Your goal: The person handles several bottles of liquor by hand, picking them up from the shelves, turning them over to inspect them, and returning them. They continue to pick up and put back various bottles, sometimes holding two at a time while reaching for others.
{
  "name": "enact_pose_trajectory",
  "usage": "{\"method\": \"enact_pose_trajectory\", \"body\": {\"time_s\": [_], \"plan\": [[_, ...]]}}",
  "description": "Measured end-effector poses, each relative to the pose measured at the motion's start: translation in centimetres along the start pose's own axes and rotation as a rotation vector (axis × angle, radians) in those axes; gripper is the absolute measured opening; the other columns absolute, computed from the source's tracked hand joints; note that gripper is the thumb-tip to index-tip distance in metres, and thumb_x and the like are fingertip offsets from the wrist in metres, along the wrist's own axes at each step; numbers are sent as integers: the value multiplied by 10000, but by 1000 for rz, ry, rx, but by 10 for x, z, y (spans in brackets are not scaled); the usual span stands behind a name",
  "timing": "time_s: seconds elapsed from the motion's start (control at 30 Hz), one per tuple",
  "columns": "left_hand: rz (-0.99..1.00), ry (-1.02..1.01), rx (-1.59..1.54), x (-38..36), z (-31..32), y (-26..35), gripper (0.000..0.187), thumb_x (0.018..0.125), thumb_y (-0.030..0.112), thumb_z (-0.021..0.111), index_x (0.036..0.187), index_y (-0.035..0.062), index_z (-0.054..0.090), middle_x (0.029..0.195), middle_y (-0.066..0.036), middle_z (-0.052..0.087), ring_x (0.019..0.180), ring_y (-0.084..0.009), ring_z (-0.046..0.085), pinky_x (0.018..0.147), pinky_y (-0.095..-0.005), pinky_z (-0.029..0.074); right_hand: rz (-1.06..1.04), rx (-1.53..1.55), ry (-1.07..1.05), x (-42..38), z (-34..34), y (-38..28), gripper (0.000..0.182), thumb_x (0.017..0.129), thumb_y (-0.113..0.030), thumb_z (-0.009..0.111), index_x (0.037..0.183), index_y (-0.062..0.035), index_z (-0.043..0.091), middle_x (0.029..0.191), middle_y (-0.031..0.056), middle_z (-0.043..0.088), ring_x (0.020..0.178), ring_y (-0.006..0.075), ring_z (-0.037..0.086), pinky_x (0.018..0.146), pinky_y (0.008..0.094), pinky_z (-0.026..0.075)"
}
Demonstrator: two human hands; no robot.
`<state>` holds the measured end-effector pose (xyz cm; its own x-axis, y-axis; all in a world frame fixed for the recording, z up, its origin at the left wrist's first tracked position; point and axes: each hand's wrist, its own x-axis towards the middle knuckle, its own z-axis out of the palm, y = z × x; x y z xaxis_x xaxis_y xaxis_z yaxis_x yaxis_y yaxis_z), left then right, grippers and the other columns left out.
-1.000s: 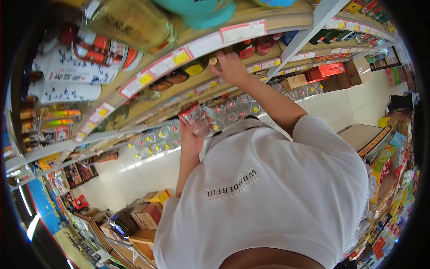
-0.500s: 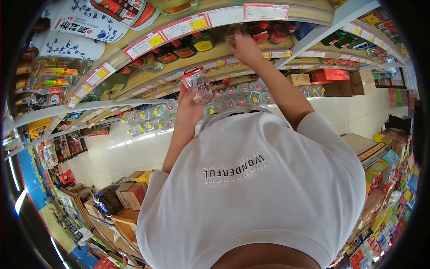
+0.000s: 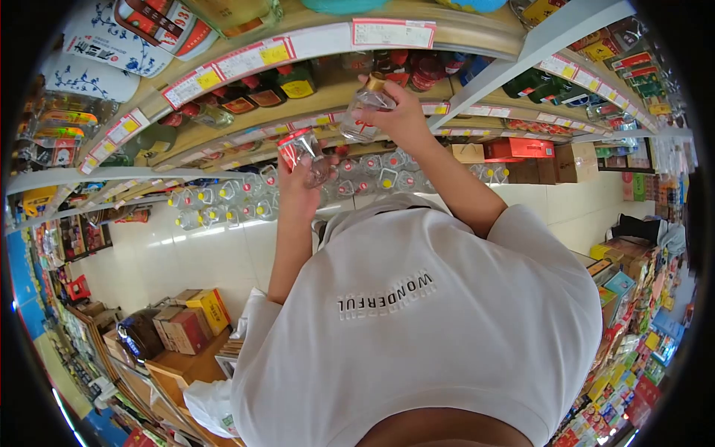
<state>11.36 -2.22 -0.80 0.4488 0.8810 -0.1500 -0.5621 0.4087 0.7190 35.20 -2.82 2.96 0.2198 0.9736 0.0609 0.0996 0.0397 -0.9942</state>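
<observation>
My left hand is closed around a clear glass bottle with a red top, held up in front of the shelves. Slightly higher and to the right, my right hand grips a clear glass bottle with a gold cap. This second bottle tilts, and its cap end points up and right. The two bottles are close together but apart. Just behind my right hand is the shelf with dark, red-capped bottles and a red jar.
Price labels line the curved shelf edges. Several large clear jugs with yellow or red caps stand on the floor below. A red box and cardboard boxes sit at the right. More boxes are stacked at the lower left.
My right hand has come away from the shelf and down-left, bringing out the gold-capped bottle. My left hand, still holding its bottle, has shifted slightly left and down. The view has turned a little.
</observation>
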Motion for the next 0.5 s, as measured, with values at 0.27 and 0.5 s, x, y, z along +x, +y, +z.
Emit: {"method": "enact_pose_trajectory", "body": {"time_s": [0.27,0.5], "plan": [[-148,-131,-103,-11,15,-2,540,932,200,624,1404,21,435,1271,-191,586,1063,-366,639,839,-499,568,339,802,-51,-36,-9,39,474,872,-115,754,1291,-30,550,1124,74,669,989,177,676,886,341,570],[-162,-125,129,-3,13,-7,495,938,147,622,1391,89,431,1238,-136,589,1099,-387,633,835,-506,577,434,1043,-63,-60,0,32,476,918,-193,716,1303,-30,489,1044,117,688,879,219,718,749,393,622]]}}
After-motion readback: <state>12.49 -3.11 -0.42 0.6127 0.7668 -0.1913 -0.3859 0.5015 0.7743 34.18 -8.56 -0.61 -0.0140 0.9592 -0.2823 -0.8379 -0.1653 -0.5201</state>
